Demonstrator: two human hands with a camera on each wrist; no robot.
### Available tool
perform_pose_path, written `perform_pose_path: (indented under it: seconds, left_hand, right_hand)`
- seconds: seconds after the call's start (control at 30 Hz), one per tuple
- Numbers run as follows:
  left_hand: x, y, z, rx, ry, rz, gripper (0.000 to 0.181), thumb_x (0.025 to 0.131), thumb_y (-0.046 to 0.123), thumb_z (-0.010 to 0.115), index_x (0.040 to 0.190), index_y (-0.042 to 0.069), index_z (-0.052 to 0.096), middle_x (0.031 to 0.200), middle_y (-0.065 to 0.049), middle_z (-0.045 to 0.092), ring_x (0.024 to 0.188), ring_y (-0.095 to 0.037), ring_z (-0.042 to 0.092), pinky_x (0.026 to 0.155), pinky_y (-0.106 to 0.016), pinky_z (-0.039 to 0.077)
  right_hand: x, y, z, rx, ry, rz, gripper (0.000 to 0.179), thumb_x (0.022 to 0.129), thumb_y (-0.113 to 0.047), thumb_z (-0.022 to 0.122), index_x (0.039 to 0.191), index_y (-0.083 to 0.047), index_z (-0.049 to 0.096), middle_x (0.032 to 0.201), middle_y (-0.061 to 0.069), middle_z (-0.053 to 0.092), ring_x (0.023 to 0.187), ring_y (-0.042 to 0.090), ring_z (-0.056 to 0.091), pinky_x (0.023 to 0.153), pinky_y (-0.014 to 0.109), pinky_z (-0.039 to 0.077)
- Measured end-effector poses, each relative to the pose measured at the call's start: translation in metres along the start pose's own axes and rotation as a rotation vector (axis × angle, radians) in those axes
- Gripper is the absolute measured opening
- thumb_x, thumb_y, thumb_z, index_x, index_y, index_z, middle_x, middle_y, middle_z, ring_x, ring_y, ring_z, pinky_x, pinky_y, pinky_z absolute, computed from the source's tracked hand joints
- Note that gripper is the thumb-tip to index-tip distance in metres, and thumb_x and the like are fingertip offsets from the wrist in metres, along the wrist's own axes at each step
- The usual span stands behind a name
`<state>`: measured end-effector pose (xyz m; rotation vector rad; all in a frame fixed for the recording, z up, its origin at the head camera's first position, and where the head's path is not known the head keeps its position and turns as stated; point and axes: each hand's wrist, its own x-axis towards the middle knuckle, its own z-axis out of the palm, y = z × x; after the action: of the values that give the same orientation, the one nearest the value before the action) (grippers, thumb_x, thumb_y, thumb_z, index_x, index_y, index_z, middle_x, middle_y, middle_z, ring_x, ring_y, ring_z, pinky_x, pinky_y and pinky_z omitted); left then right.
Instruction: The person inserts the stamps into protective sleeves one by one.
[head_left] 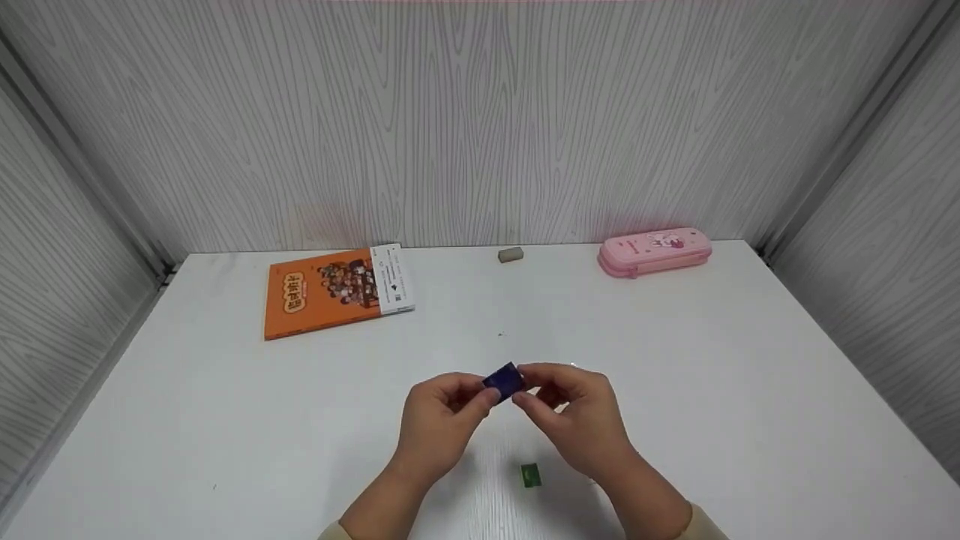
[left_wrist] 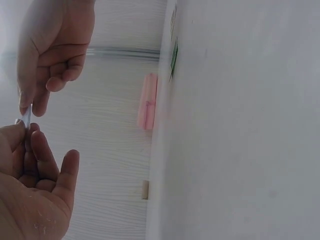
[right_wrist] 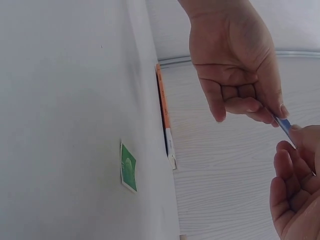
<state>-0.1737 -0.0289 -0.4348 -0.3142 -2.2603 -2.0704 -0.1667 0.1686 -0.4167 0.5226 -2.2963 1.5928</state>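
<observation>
A small, flat dark blue rectangular piece (head_left: 504, 382) is held just above the table between both hands. My left hand (head_left: 442, 424) pinches its left side, the thumb lying on the face. At the right edge, the thumb and forefinger of my right hand (head_left: 581, 412) pinch it. Seen edge-on, the blue piece (right_wrist: 284, 126) looks thin in the right wrist view. Below the hands, on the tabletop, lies a small green rectangular piece (head_left: 531, 475) with a pale border; the same green piece (right_wrist: 128, 168) shows a lighter printed figure in the right wrist view.
An orange book (head_left: 322, 296) with a white band lies at the back left of the white table (head_left: 225, 420). A small greyish-beige block (head_left: 511, 255) sits at the back middle. To the back right is a pink pencil case (head_left: 655, 252). Wood-grain panels enclose the table.
</observation>
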Motion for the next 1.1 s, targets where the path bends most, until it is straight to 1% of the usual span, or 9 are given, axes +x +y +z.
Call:
perform_pose_path:
  seconds: [0.27,0.4,0.53,0.67,0.73,0.8,0.93,1.03,1.1]
  left_hand:
    - [0.001,0.000,0.000,-0.018,-0.005,0.000,0.011,0.097,0.012,0.079,0.102,0.001,0.079,0.086,-0.006,0.073,0.079,-0.019,0.066,0.072,-0.025,0.056]
    - [0.001,0.000,0.001,-0.020,-0.015,-0.004,0.011,0.097,0.012,0.079,0.100,0.002,0.078,0.084,-0.005,0.072,0.078,-0.018,0.066,0.071,-0.024,0.056]
    - [0.001,0.000,0.002,-0.031,-0.034,-0.004,0.011,0.095,0.011,0.080,0.100,0.001,0.078,0.083,-0.005,0.072,0.077,-0.017,0.067,0.068,-0.023,0.054]
    - [0.002,-0.001,0.000,-0.028,-0.087,0.001,0.013,0.095,0.011,0.081,0.102,0.001,0.077,0.087,-0.006,0.073,0.080,-0.018,0.067,0.072,-0.023,0.056]
    - [0.003,-0.001,-0.002,0.001,-0.112,0.006,0.013,0.096,0.013,0.080,0.103,0.002,0.078,0.090,-0.006,0.074,0.084,-0.018,0.066,0.075,-0.024,0.055]
    - [0.005,-0.001,-0.006,0.043,-0.122,0.009,0.013,0.098,0.015,0.078,0.103,0.004,0.079,0.093,-0.005,0.075,0.086,-0.018,0.064,0.077,-0.026,0.053]
    - [0.008,0.002,-0.016,0.104,-0.134,-0.018,0.012,0.099,0.018,0.076,0.100,0.007,0.080,0.091,-0.001,0.074,0.085,-0.019,0.060,0.075,-0.029,0.049]
    - [0.010,0.003,-0.022,0.140,-0.154,-0.062,0.012,0.099,0.018,0.076,0.096,0.006,0.080,0.087,-0.001,0.072,0.082,-0.019,0.057,0.073,-0.031,0.049]
    - [0.013,0.002,-0.025,0.174,-0.148,-0.097,0.013,0.098,0.018,0.076,0.095,0.006,0.079,0.085,-0.001,0.070,0.081,-0.018,0.057,0.072,-0.032,0.049]
  right_hand:
    - [-0.001,0.000,0.002,-0.006,-0.008,-0.025,0.028,0.089,0.002,0.084,0.115,-0.008,0.082,0.100,0.000,0.080,0.073,0.015,0.063,0.069,0.025,0.057]
    - [0.000,0.000,0.001,0.013,-0.016,-0.007,0.028,0.089,0.002,0.083,0.115,-0.008,0.083,0.101,0.000,0.080,0.074,0.015,0.062,0.069,0.024,0.057]
    - [0.001,0.000,0.000,0.024,-0.030,0.014,0.027,0.090,0.002,0.082,0.115,-0.009,0.083,0.099,-0.001,0.079,0.076,0.015,0.062,0.070,0.024,0.056]
    - [0.002,0.002,-0.001,0.001,-0.030,0.020,0.025,0.091,0.002,0.081,0.111,-0.012,0.084,0.095,-0.005,0.077,0.076,0.015,0.062,0.069,0.026,0.056]
    - [0.002,0.003,-0.002,-0.007,-0.031,0.019,0.025,0.091,0.003,0.080,0.109,-0.014,0.085,0.093,-0.006,0.076,0.076,0.015,0.062,0.068,0.026,0.056]
    - [0.002,0.004,-0.002,-0.015,-0.040,0.016,0.026,0.091,0.005,0.079,0.108,-0.015,0.085,0.092,-0.007,0.076,0.075,0.015,0.061,0.067,0.027,0.056]
    - [0.003,0.004,-0.002,-0.038,-0.076,0.024,0.027,0.092,0.005,0.078,0.110,-0.014,0.084,0.093,-0.005,0.075,0.076,0.016,0.062,0.068,0.026,0.056]
    - [0.003,0.005,-0.003,-0.065,-0.097,0.076,0.028,0.093,0.004,0.078,0.115,-0.012,0.081,0.092,-0.003,0.074,0.076,0.016,0.061,0.068,0.025,0.054]
    - [0.003,0.006,-0.004,-0.087,-0.117,0.131,0.030,0.092,0.003,0.078,0.119,-0.011,0.079,0.091,-0.003,0.072,0.077,0.017,0.061,0.067,0.025,0.054]
